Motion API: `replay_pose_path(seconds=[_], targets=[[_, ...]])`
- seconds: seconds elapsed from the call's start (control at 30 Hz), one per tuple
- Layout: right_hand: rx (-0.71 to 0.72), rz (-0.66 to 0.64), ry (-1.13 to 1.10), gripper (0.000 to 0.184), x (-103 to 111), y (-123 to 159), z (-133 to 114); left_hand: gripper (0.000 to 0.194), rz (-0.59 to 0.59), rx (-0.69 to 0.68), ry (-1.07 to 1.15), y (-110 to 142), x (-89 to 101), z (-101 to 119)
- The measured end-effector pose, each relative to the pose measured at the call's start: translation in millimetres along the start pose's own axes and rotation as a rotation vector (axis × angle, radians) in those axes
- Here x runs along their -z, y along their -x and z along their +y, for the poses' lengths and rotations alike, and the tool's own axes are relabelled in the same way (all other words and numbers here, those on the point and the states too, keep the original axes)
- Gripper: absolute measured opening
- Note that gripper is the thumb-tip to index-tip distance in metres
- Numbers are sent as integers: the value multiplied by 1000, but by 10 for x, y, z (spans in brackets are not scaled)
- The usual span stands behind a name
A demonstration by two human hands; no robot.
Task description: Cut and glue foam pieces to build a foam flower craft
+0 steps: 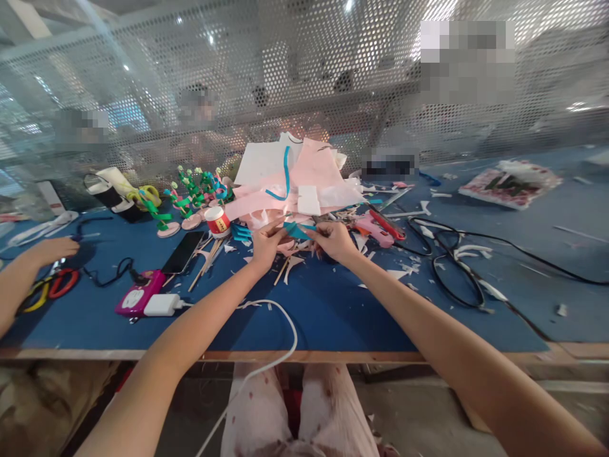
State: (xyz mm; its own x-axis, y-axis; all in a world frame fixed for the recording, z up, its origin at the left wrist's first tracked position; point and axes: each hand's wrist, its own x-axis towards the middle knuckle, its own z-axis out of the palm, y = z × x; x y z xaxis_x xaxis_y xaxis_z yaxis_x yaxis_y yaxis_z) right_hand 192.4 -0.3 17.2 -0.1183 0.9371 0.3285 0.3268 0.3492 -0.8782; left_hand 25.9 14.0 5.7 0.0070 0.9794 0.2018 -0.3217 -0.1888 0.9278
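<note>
Between my two hands is a small piece of teal paper (299, 231), stretched out just above the table. My left hand (267, 246) pinches its left end between thumb and fingers. At the right end, my right hand (335, 241) has its thumb and fingertips closed on the same piece. Folded teal strips (242, 233) lie by my left hand, next to a red and white jar (217, 222). Behind my hands spreads a pile of pink and white sheets (314, 166), with a curved blue strip (287, 174) and a white block (309, 200) on top.
Right of my hands lie a pink glue gun (373, 230) and its looping black cord (450, 260) among paper scraps. To the left are small green paper plants (190, 193), a phone (183, 252), a magenta power bank (141, 295), scissors (59, 282) and another person's hand (54, 249).
</note>
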Motion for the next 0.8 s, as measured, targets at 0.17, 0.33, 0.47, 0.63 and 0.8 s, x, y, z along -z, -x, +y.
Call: replay_pose_path(seconds=[0.17, 0.33, 0.47, 0.63, 0.8], targets=[[-57, -33, -79, 49, -13, 8, 11, 39, 3, -24, -8, -3, 0, -14], [-40, -50, -98, 46, 6, -1, 10, 42, -41, -18, -57, -8, 4, -20], [2, -22, -34, 46, 12, -6, -4, 47, -30, -19, -56, 1, -5, -13], [-42, 50, -14, 44, -2, 5, -38, 40, -37, -4, -74, 19, -22, -27], [-59, 83, -40, 44, -17, 10, -45, 40, -42, 23, -74, 33, -38, -20]])
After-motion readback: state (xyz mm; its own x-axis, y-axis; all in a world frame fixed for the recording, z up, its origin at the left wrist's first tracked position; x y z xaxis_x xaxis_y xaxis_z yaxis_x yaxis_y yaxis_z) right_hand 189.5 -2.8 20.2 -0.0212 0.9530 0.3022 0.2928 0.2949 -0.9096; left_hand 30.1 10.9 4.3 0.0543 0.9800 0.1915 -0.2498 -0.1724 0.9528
